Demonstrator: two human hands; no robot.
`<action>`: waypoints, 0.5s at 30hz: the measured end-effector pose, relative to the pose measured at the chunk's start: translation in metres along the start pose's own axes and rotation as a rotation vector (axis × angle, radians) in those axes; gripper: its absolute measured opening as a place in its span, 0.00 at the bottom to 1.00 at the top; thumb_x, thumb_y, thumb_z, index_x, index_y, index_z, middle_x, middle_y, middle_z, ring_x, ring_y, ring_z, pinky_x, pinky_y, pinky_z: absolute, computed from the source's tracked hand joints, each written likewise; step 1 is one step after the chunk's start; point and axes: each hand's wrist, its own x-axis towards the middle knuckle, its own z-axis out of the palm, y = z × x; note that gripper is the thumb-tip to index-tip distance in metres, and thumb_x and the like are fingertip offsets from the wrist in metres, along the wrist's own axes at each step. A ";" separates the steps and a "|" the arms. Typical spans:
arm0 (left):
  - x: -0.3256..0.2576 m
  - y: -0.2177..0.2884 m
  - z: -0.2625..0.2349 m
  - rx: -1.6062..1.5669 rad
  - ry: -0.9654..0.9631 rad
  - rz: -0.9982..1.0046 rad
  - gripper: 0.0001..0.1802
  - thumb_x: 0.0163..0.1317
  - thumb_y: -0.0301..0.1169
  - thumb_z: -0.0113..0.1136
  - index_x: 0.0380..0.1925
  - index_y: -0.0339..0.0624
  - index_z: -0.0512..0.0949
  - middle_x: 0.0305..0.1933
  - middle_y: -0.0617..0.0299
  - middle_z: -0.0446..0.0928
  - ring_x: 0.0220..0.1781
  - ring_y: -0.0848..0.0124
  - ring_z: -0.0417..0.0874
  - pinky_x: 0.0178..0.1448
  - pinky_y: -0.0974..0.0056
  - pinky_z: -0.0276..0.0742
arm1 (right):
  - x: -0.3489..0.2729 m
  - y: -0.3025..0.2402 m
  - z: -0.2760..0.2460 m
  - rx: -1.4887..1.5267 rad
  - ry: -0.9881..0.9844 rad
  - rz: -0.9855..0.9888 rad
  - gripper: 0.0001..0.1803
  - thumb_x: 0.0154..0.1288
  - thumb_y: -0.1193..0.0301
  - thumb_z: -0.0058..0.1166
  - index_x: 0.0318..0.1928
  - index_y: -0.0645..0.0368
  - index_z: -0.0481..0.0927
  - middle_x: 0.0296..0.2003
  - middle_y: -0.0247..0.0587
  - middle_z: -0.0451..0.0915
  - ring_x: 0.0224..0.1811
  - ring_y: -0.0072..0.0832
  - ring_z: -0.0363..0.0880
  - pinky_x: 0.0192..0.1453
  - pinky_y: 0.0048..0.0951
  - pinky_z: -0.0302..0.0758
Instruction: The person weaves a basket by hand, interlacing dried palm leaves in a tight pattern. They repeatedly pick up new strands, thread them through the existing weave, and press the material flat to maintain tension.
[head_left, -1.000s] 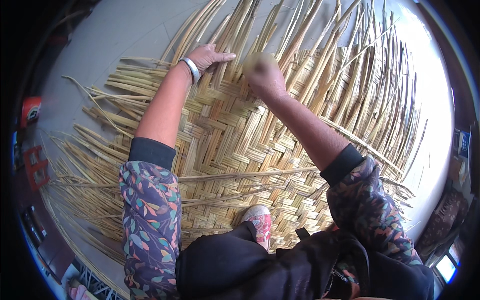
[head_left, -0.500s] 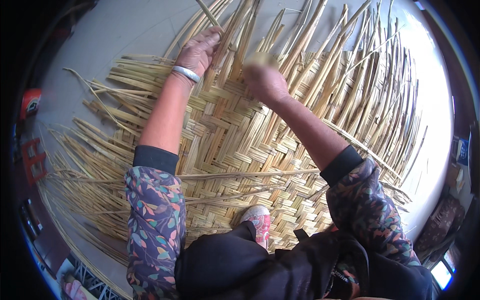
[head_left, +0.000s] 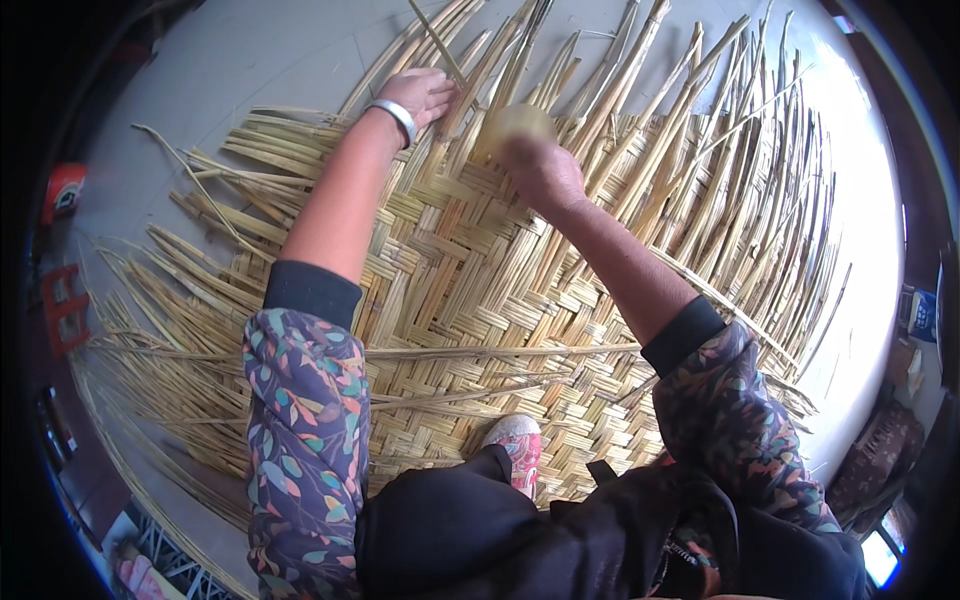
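Observation:
A large half-woven mat [head_left: 440, 270] of flat, straw-coloured reed strips lies beneath me in a zigzag weave. At its far edge my left hand [head_left: 418, 97], with a pale bangle at the wrist, has its fingers closed against a bundle of loose reed strips [head_left: 490, 68]. One thin greenish strip [head_left: 436, 38] slants down to the fingertips. To the right, my right hand [head_left: 548, 178] is over the weave near the same edge. Its fingers, and a pale yellowish patch [head_left: 522, 122] in front of them, are smeared, so what it holds is unclear.
Unwoven strip ends fan out at the left [head_left: 190, 330] and far right [head_left: 740, 150]. Long loose strips [head_left: 500, 352] cross the mat nearer me. My shoe [head_left: 515, 445] rests on the mat. A red stool-like frame [head_left: 66, 308] and a red object [head_left: 64, 192] stand at far left.
My left hand has moved slightly right and nearer, and the thin strip at its fingers has shifted with it. My right hand has moved slightly right and nearer.

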 end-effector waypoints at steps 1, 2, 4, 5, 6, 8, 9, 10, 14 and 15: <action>0.003 0.000 0.005 -0.015 -0.005 0.001 0.25 0.62 0.29 0.55 0.56 0.28 0.61 0.57 0.42 0.69 0.60 0.56 0.72 0.63 0.56 0.69 | -0.001 0.001 0.001 0.013 0.010 -0.003 0.11 0.61 0.59 0.52 0.43 0.44 0.79 0.38 0.37 0.81 0.44 0.37 0.79 0.48 0.37 0.74; 0.007 0.001 0.007 -0.030 -0.010 0.001 0.25 0.62 0.29 0.55 0.55 0.28 0.62 0.56 0.43 0.69 0.59 0.56 0.72 0.63 0.56 0.69 | -0.001 0.001 0.001 0.026 0.020 -0.006 0.11 0.61 0.59 0.52 0.43 0.44 0.79 0.38 0.37 0.81 0.43 0.37 0.79 0.47 0.37 0.74; 0.021 -0.002 -0.007 -0.063 -0.049 0.025 0.20 0.61 0.29 0.57 0.51 0.32 0.68 0.44 0.52 0.76 0.45 0.64 0.79 0.49 0.63 0.77 | 0.000 0.002 0.006 0.104 0.014 -0.014 0.11 0.61 0.59 0.52 0.43 0.44 0.79 0.38 0.37 0.81 0.43 0.36 0.79 0.48 0.36 0.74; 0.024 -0.003 -0.014 -0.042 -0.050 0.039 0.18 0.60 0.29 0.58 0.49 0.34 0.69 0.41 0.54 0.77 0.42 0.66 0.79 0.45 0.66 0.78 | 0.001 0.004 0.008 0.143 0.012 -0.015 0.11 0.61 0.59 0.52 0.43 0.44 0.79 0.38 0.37 0.81 0.43 0.36 0.79 0.48 0.36 0.74; 0.022 -0.001 -0.015 -0.019 -0.052 0.048 0.17 0.60 0.29 0.58 0.48 0.36 0.71 0.38 0.57 0.78 0.38 0.69 0.80 0.40 0.68 0.79 | 0.000 0.005 0.008 0.118 0.029 -0.033 0.11 0.62 0.59 0.52 0.43 0.45 0.79 0.38 0.37 0.81 0.42 0.34 0.80 0.47 0.35 0.74; 0.013 -0.002 -0.019 0.091 0.045 0.094 0.11 0.58 0.29 0.61 0.41 0.41 0.76 0.33 0.63 0.79 0.33 0.75 0.80 0.29 0.75 0.77 | -0.001 0.005 0.009 0.069 0.060 -0.074 0.12 0.63 0.59 0.52 0.43 0.48 0.78 0.37 0.37 0.81 0.40 0.29 0.80 0.45 0.32 0.76; 0.003 0.004 -0.014 0.160 0.096 0.100 0.11 0.58 0.29 0.62 0.40 0.41 0.77 0.33 0.64 0.79 0.33 0.76 0.80 0.28 0.76 0.76 | -0.001 0.006 0.009 0.043 0.089 -0.087 0.11 0.63 0.60 0.52 0.43 0.48 0.78 0.38 0.36 0.80 0.39 0.30 0.80 0.44 0.33 0.76; -0.007 0.007 -0.015 0.229 0.154 0.107 0.10 0.57 0.29 0.62 0.39 0.42 0.77 0.33 0.64 0.79 0.32 0.77 0.80 0.27 0.77 0.76 | -0.002 0.005 0.010 0.018 0.114 -0.106 0.11 0.63 0.60 0.52 0.43 0.48 0.78 0.38 0.36 0.80 0.38 0.30 0.80 0.43 0.33 0.76; -0.032 -0.004 -0.020 0.572 0.425 0.239 0.08 0.53 0.29 0.64 0.34 0.40 0.79 0.29 0.60 0.81 0.24 0.76 0.81 0.23 0.75 0.76 | -0.010 -0.003 0.012 -0.254 0.083 -0.143 0.09 0.64 0.64 0.51 0.44 0.47 0.76 0.38 0.36 0.74 0.34 0.31 0.79 0.37 0.35 0.78; -0.040 -0.006 -0.022 0.619 0.472 0.238 0.07 0.53 0.27 0.64 0.32 0.37 0.79 0.27 0.58 0.81 0.23 0.76 0.81 0.23 0.73 0.77 | -0.012 -0.001 0.012 -0.328 0.050 -0.261 0.08 0.64 0.67 0.48 0.44 0.47 0.75 0.38 0.37 0.71 0.34 0.32 0.78 0.34 0.33 0.79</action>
